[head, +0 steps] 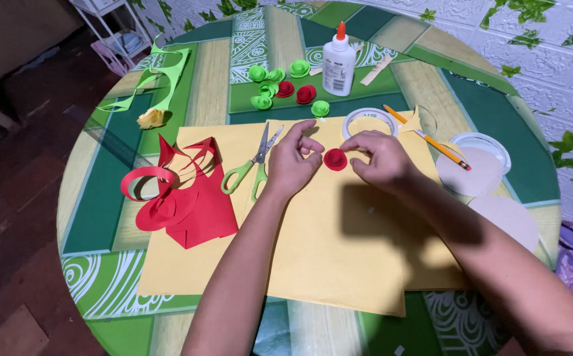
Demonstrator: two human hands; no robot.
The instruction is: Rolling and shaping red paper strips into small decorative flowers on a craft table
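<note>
near edge: I see both forearms come in from the bottom over a big yellow paper sheet (313, 257) spread on the round table with green patterned cloth (95, 217).
left hand: my left hand (291, 161) sits just L of the small red rolled-paper rose (335, 159); thumb and forefinger curl toward it, tips at its L rim, other fingers loosely bent. Contact looks light, can't tell if it's a true pinch.
right hand: my right hand (382, 158) closes on the rose from the R side, thumb and forefinger pressed to its edge, rest of fingers folded under.
rose: it rests on the yellow sheet between both hands, upper centre of the sheet, coil facing up.
step, my read: shaping/tightening the coil of one more rose; looks near done since spiral is already wound.
next move needs, my read: keep the coil from springing open, so steady grip w/ one hand while the other frees up.
left of hands: green-handled scissors (252, 168) lie just beside the L hand, blades apart; further L, red paper scraps w/ cut spiral strip (177, 194).
behind hands: white tape roll (368, 122), yellow pencil (428, 138), round white lids and card discs (481, 165) to the R.
far: finished green and red paper roses (286, 86), white glue bottle w/ orange cap (338, 62), green paper offcuts (158, 79) far L.
</note>
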